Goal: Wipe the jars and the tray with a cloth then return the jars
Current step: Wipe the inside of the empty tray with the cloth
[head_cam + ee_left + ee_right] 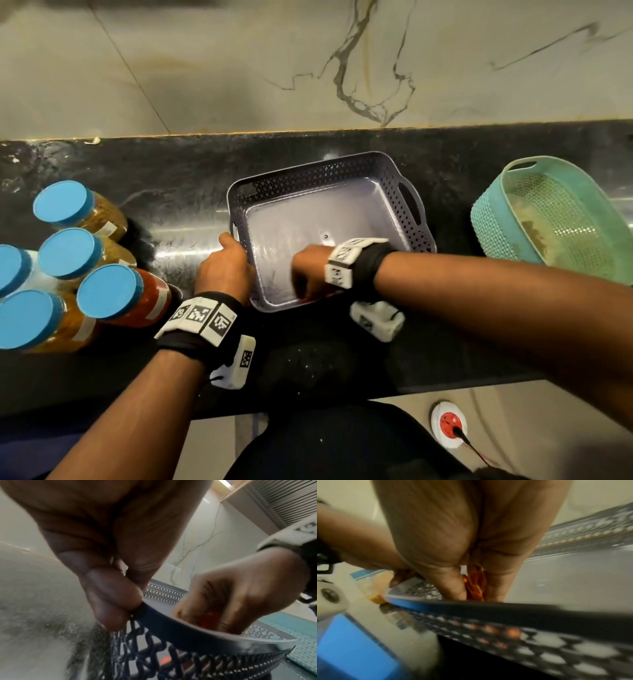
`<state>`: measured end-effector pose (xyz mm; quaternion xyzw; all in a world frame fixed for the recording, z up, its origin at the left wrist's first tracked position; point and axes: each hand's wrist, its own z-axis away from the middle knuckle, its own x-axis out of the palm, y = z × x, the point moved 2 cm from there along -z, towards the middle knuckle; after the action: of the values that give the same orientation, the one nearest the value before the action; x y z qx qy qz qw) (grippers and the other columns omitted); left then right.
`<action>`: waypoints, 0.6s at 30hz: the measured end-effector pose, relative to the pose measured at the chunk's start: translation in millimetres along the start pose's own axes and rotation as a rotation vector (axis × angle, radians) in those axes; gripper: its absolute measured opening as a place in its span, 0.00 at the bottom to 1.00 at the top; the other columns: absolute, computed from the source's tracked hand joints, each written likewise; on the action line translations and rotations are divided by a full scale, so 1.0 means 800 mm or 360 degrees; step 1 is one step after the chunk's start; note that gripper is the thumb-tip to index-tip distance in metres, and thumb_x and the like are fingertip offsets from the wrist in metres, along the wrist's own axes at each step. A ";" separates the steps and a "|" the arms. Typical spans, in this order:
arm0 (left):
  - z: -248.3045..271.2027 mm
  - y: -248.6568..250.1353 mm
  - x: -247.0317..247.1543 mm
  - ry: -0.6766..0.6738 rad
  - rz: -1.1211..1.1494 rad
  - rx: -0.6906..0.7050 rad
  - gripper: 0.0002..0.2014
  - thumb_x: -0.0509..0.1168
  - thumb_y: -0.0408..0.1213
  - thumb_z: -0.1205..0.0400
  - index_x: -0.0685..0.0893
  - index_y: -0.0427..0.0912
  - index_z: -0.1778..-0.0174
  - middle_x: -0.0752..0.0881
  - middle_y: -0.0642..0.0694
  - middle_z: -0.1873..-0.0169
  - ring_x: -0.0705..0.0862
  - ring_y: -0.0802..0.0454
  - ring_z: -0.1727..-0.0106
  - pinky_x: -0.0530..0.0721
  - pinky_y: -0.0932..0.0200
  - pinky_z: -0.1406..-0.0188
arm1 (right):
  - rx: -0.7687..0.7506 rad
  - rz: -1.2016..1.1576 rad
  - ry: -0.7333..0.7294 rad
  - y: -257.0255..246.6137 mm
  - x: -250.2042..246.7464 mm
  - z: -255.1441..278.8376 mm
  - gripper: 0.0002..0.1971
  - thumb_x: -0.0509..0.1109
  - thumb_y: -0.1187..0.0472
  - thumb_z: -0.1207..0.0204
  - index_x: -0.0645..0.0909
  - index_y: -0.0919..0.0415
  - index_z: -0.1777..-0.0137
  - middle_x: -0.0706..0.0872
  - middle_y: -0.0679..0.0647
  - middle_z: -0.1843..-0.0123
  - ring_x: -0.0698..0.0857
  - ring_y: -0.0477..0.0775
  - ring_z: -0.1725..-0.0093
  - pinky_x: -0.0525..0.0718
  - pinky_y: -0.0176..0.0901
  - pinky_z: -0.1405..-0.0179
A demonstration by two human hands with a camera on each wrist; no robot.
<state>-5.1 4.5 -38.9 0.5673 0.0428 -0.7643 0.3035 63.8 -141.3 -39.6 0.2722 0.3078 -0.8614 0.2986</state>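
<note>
A grey perforated tray [407, 202] stands on the black counter, with nothing in it but my right hand. My left hand [226, 265] grips the tray's left rim [163, 618], fingers curled over the edge. My right hand [308, 270] is inside the tray at its near left corner, holding an orange-red cloth [475, 585] down on the floor of the tray. The cloth is mostly hidden by the fingers [452, 586]. Several jars with blue lids [68, 253] stand on the counter to the left, holding yellow and red contents.
A teal mesh basket [555, 219] sits tilted at the right of the counter. A marble wall rises behind the counter. A white and red socket with a cable [448, 425] lies on the floor below the counter's front edge.
</note>
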 end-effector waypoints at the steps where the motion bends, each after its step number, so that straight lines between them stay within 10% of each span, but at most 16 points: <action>1: -0.001 0.000 0.000 -0.0006 -0.0009 0.0006 0.13 0.61 0.30 0.15 0.68 0.29 0.37 0.87 0.23 0.46 0.85 0.23 0.44 0.74 0.43 0.54 | -0.0087 -0.0010 0.0016 -0.022 0.001 -0.011 0.10 0.74 0.59 0.26 0.90 0.61 0.48 0.91 0.58 0.56 0.88 0.61 0.56 0.82 0.44 0.56; 6: -0.002 -0.004 -0.002 -0.0017 -0.0031 0.0018 0.14 0.62 0.31 0.15 0.68 0.29 0.38 0.86 0.22 0.47 0.85 0.23 0.44 0.74 0.43 0.54 | -0.0157 0.0053 -0.0034 -0.040 0.003 -0.024 0.09 0.67 0.56 0.18 0.83 0.61 0.53 0.82 0.58 0.55 0.82 0.63 0.54 0.78 0.44 0.49; 13: -0.006 -0.010 -0.002 0.0017 -0.0044 0.0055 0.14 0.62 0.29 0.16 0.68 0.29 0.38 0.87 0.23 0.50 0.86 0.23 0.47 0.75 0.42 0.56 | 0.0296 0.0421 -0.0062 0.099 0.010 0.062 0.19 0.71 0.52 0.23 0.75 0.62 0.71 0.81 0.61 0.67 0.85 0.66 0.62 0.88 0.50 0.55; 18: -0.009 -0.004 0.002 0.0028 -0.0068 0.0085 0.12 0.61 0.29 0.16 0.67 0.30 0.39 0.87 0.23 0.50 0.86 0.24 0.48 0.74 0.43 0.57 | 0.0571 0.0664 -0.0075 0.143 -0.003 0.095 0.11 0.71 0.59 0.24 0.86 0.67 0.52 0.89 0.65 0.53 0.89 0.69 0.48 0.82 0.44 0.56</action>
<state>-1.4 9.4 -43.7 0.5808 0.0372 -0.7665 0.2716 121.4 -265.7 -29.7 0.3580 0.0807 -0.8281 0.4238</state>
